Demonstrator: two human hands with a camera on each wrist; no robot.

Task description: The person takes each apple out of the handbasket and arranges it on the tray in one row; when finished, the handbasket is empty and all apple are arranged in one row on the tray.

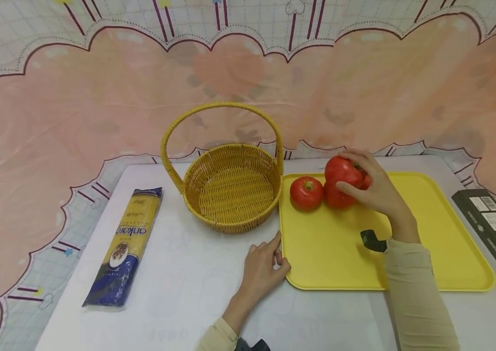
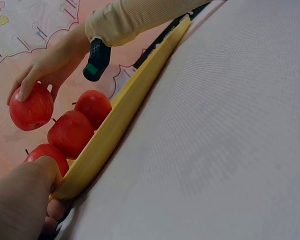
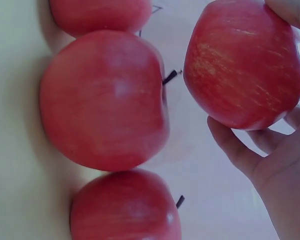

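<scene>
My right hand (image 1: 379, 190) grips a red apple (image 3: 245, 65) between thumb and fingers, raised above the other apples. Three more red apples with dark stems lie in a row on the yellow tray (image 1: 327, 253), close together: one at the left (image 1: 307, 194), a middle one (image 3: 107, 100), and another (image 2: 93, 108) partly hidden by my hand in the head view. At the tray's left edge near its front corner, my left hand (image 1: 262, 268) holds the rim, thumb on the inner side and some fingers below the edge in the left wrist view.
Left of the tray stands a yellow wicker basket (image 1: 239, 190) with a tall arched handle and nothing inside. A yellow and blue pasta packet (image 1: 123, 248) lies at the left of the white table (image 1: 178, 302). Along the tray's right side is a black labelled box (image 1: 493, 234).
</scene>
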